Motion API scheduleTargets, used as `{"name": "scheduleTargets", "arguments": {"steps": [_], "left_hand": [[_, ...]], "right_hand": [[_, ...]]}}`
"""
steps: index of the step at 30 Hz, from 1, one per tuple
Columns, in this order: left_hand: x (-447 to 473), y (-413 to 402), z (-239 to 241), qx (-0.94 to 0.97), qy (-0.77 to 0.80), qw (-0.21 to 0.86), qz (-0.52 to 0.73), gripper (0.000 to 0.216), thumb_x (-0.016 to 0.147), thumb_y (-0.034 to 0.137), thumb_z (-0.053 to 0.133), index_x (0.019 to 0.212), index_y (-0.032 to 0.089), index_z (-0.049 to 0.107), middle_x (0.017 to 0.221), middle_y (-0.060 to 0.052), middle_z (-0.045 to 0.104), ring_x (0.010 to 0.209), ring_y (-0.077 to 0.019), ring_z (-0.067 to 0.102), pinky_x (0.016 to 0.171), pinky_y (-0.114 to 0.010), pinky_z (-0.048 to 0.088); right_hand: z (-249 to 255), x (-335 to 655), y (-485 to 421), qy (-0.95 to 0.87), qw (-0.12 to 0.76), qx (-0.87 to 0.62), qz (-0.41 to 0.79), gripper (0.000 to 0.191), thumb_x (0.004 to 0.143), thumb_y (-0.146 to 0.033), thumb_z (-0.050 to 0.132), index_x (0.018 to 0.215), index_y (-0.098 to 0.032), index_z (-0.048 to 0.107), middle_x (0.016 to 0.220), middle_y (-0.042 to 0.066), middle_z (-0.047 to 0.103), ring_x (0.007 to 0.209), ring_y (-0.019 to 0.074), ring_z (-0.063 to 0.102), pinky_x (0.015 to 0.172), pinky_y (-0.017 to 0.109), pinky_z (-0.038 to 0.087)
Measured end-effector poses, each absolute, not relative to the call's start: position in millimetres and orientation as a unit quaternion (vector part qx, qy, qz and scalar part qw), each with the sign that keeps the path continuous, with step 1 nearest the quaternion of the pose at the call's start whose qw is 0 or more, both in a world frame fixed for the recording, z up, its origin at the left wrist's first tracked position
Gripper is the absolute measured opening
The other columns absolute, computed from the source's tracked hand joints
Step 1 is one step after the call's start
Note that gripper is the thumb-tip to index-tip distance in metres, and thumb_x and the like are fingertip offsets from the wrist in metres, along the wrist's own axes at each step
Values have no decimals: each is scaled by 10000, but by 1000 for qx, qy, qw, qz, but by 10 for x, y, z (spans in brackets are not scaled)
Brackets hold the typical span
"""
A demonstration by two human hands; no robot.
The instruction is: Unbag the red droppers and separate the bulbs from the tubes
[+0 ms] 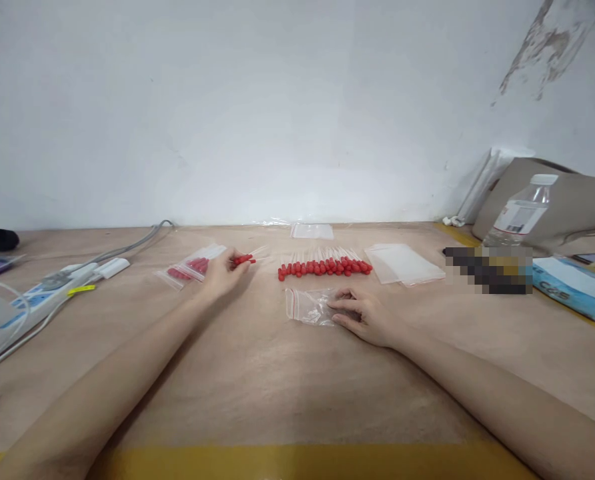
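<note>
My left hand (221, 272) is closed on a few thin pale sticks with red tips (244, 259), their plain ends pointing away to the right. Just beside it, partly behind the hand, lie small clear zip bags (187, 267) with red-tipped sticks inside. A row of loose red-tipped sticks (325, 267) spreads across the table between my hands, red ends toward me. In front of that row an open-looking clear zip bag (310, 307) with a red seal line lies flat. My right hand (362, 315) pinches its right end between thumb and fingers.
Flat zip bags (402, 264) are stacked right of the row, and another pale sheet (312, 231) lies by the wall. Power strip and cables (52, 293) sit at left. A plastic bottle (520, 212), a grey bag (577, 200) and a blue tissue pack (575, 287) stand right.
</note>
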State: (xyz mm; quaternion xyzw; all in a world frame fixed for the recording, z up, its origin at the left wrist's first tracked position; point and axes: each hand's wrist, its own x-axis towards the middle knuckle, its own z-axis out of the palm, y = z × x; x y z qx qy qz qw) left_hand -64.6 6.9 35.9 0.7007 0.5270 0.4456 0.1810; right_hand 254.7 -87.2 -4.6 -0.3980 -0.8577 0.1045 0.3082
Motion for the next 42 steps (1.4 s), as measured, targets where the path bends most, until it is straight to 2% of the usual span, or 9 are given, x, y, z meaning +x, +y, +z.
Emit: {"name": "scheduleTargets", "arguments": {"steps": [3,7,12,18,25,31,34,38,42], "left_hand": [[-469,139,172,737,534,105,401,180,733,343,535,793,175,553,818,-48,647,730,-171,596,669,-292,460],[-345,157,122,762,531,73,363,188,742,370,534,784,187,548,758,-24,627,661,-155,570,619,-270,442],[-291,185,85,778,511,103,350,252,695,400,590,833,197,536,697,5,574,611,-138,542,584,-259,441],[-292,213,45,748,517,173,377,434,641,456,638,956,184,514,706,9,565,643,-139,559,617,-268,472],[-264,260,82,728,528,186,396,294,668,414,615,833,176,564,858,-44,627,752,-168,594,690,-294,476],[-182,270,73,673,538,267,431,332,667,408,615,872,151,568,825,-55,637,646,-147,602,600,-271,477],[-183,263,49,674,537,263,433,354,657,424,626,875,149,579,824,-58,638,665,-151,597,610,-273,473],[-224,254,17,710,535,204,410,348,657,437,620,864,159,588,816,-50,636,701,-161,577,660,-298,468],[-238,224,10,730,537,164,391,341,672,421,600,894,163,580,888,-56,622,731,-164,569,666,-293,468]], "right_hand": [[-46,2550,-870,-859,310,-396,101,277,817,-293,514,1062,-218,618,1055,83,543,902,175,562,823,345,470],[-48,2549,-865,-858,315,-395,91,268,808,-288,527,1047,-222,628,1032,80,549,902,173,557,817,341,467],[-53,2549,-861,-858,318,-394,88,259,809,-300,529,1036,-229,632,1023,81,558,913,180,555,819,350,462],[-61,2552,-862,-856,316,-397,95,262,812,-311,522,1039,-236,628,1038,79,553,904,178,566,803,341,476],[-21,2537,-885,-855,309,-404,98,256,813,-299,522,1034,-230,630,1032,76,558,886,172,573,803,338,479],[-34,2543,-873,-855,312,-404,95,260,811,-308,525,1036,-231,629,1034,78,553,884,172,571,801,339,480],[-49,2549,-865,-857,314,-399,90,259,812,-315,524,1036,-237,629,1028,76,555,888,175,568,803,343,478],[-56,2550,-866,-856,313,-401,98,264,816,-318,517,1042,-236,625,1044,76,547,874,170,572,790,334,484],[-53,2554,-869,-855,306,-406,105,266,817,-318,514,1042,-231,625,1057,78,538,882,171,573,794,334,485]]}}
